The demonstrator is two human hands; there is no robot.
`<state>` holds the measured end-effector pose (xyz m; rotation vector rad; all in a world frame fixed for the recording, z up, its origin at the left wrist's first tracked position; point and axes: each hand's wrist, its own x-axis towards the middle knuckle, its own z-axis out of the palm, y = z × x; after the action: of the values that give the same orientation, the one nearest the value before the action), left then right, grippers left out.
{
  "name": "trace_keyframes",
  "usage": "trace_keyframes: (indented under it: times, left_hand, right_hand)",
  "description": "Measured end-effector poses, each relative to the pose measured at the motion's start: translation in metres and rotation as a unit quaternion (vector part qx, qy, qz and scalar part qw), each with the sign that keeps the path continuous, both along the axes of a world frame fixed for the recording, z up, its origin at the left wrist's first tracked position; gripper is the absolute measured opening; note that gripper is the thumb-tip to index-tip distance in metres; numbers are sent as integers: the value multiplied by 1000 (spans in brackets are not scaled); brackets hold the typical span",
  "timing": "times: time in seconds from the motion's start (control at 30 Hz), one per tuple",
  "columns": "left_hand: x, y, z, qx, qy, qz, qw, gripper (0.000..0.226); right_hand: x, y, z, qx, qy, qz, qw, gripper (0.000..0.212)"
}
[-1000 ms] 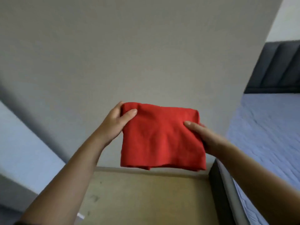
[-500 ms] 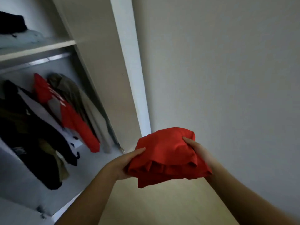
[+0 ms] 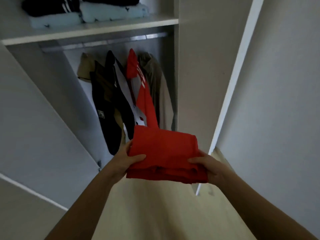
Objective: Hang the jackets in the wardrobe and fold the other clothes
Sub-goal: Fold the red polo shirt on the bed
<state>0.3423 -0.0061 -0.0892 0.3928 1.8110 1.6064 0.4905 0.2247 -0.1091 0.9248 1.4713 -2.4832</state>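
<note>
A folded red garment (image 3: 164, 153) is held out flat in front of the open wardrobe (image 3: 176, 70), level with the bottoms of the hanging jackets and clear of any surface. The left hand (image 3: 126, 160) grips its left edge, thumb pressed on top and fingers curled underneath; the right hand (image 3: 207, 166) grips the right near corner the same way, thumb over the top layer. The folded layers show along the near edge. Behind it, several jackets hang side by side from the rail (image 3: 103, 43): a tan one (image 3: 85, 68), a black one (image 3: 110, 108), a red and white jacket (image 3: 142, 94) and an olive-grey one (image 3: 155, 84). On the shelf (image 3: 90, 32) above the rail lie folded clothes, a pale blue pile (image 3: 110, 13) with dark garments (image 3: 50, 6) on top. The wardrobe's white door (image 3: 233, 94) stands open at the right, and pale flooring (image 3: 155, 213) shows below the forearms.
</note>
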Motion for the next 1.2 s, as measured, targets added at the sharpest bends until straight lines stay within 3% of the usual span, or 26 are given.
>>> trace_keyframes:
  times: [0.13, 0.3, 0.4, 0.57, 0.63, 0.7, 0.77, 0.97, 1.07, 1.2]
  left_hand:
    - [-10, -21, 7, -4, -19, 58, 998, 87]
    - [-34, -39, 22, -5, 34, 193, 981, 43]
    - [-60, -51, 44, 9, 119, 202, 972, 48]
    - [-137, -79, 82, 64, 188, 225, 954, 49]
    - [-173, -90, 97, 102, 187, 223, 951, 50]
    - [-209, -98, 114, 137, 178, 216, 950, 51]
    - [-243, -109, 132, 165, 180, 204, 948, 51]
    - [-332, -125, 191, 154, 162, 122, 967, 80]
    - [-365, -118, 226, 148, 158, 144, 966, 30]
    - [-434, -110, 300, 102, 254, 144, 951, 17]
  right_hand:
    - [-49, -15, 2, 17, 16, 11, 1000, 37]
    - [-107, -46, 3, 107, 46, 4, 993, 26]
    - [-149, -61, 12, 147, 78, 38, 985, 23]
    - [-235, -70, 50, 246, 144, 54, 957, 45]
    - [-268, -72, 76, 224, 193, 70, 953, 52]
    - [-300, -77, 103, 133, 240, 126, 953, 59]
    - [-330, -85, 132, 50, 260, 177, 948, 52]
    - [-406, -103, 195, 119, 264, 129, 949, 36]
    - [-437, -105, 228, 154, 277, 114, 942, 19]
    - [-504, -96, 294, 225, 310, 73, 921, 16]
